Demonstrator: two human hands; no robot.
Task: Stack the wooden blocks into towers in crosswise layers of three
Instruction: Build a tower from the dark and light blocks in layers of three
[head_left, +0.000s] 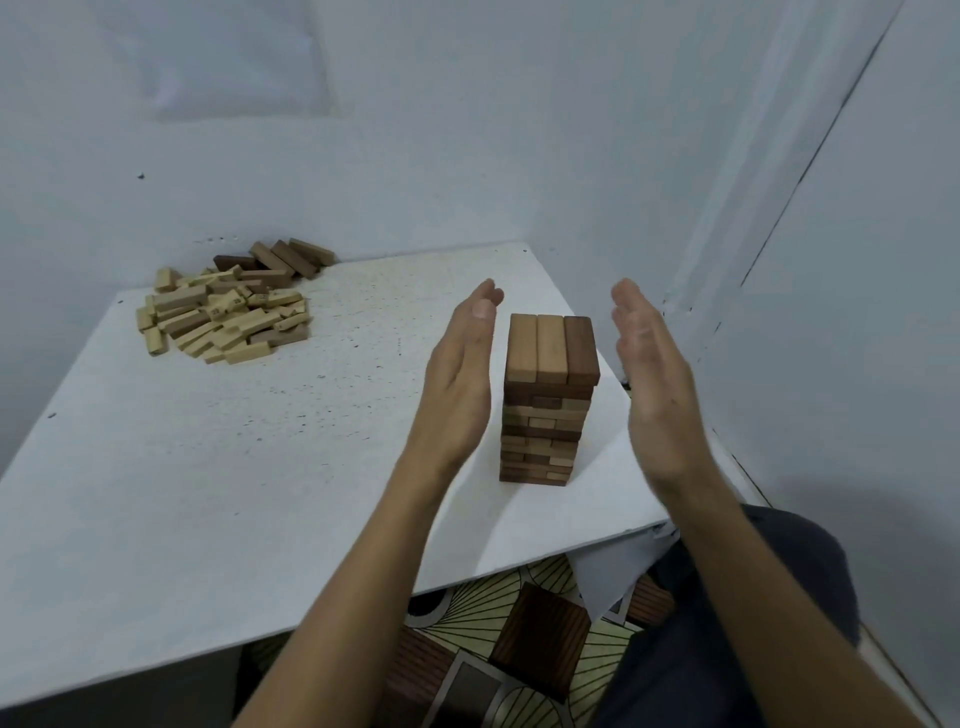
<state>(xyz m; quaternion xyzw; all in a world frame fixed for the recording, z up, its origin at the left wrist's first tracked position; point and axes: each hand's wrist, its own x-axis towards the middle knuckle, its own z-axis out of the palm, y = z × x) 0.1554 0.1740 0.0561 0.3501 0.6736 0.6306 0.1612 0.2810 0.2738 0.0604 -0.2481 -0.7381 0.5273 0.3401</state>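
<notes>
A tower of brown wooden blocks (545, 405) stands on the white table (260, 467) near its right edge, with three blocks side by side across its top layer. My left hand (460, 379) is held flat just left of the tower, fingers straight, a small gap from it. My right hand (654, 379) is held flat on the tower's right, also apart from it. Neither hand holds anything. A heap of loose pale blocks (223, 317) lies at the table's far left, with several darker blocks (280, 260) behind it against the wall.
Walls close the table in at the back and on the right. The table's near edge runs diagonally, with a patterned floor (519, 639) below it and my dark-clothed knee (753, 597) at the lower right. Bare tabletop lies between the heap and the tower.
</notes>
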